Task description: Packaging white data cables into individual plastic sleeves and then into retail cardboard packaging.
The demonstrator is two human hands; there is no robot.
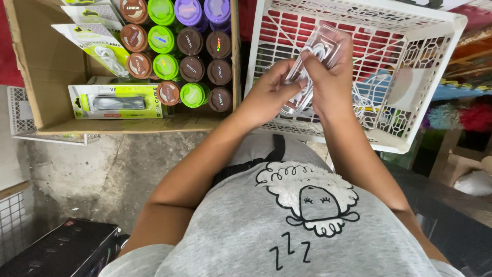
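Both my hands hold a clear plastic package [322, 47] with a white cable inside, raised over a white plastic crate [441, 31]. My left hand [269, 95] grips its lower end from the left. Along its right side, my right hand [330, 82] pinches it with fingers on the upper part. The package tilts up to the right. Inside the crate lie more white cables [366, 97], partly hidden by my hands.
A cardboard box [46, 66] at the left holds several round brown, green and purple lidded tubs [192, 41] and yellow-green cable packs [115, 101]. A black box [66, 246] sits at the lower left on the concrete floor. Colourful goods stand at the right edge.
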